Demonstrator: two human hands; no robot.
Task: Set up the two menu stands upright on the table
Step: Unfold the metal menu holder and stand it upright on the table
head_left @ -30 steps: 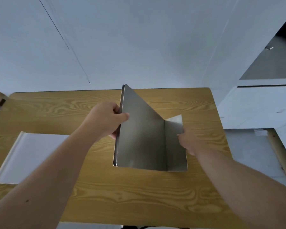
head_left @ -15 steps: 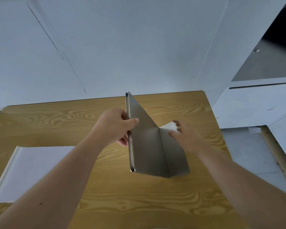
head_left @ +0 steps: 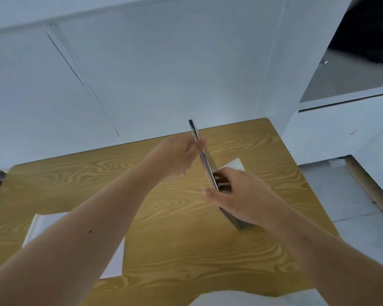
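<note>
A thin grey metal menu stand point(head_left: 205, 159) stands on edge over the middle of a yellow wood-grain tabletop point(head_left: 175, 217), seen almost edge-on so that it shows as a narrow slanted strip running from the far side toward the near right. The left hand point(head_left: 175, 157) pinches the stand's upper edge between thumb and fingers. The right hand point(head_left: 241, 195) is wrapped around the lower half of the same stand, thumb on the near face and fingers point(head_left: 222, 180) curled behind it. The stand's lower corner point(head_left: 239, 224) shows under the right wrist, close to the wood; whether it touches cannot be told. A pale flap point(head_left: 233, 165) of the stand pokes out beyond the right hand. The second stand, a flat white panel point(head_left: 42, 224), lies on the near left part of the tabletop, partly hidden under the left forearm. A white wall point(head_left: 164, 74) rises behind the tabletop's far edge.
</note>
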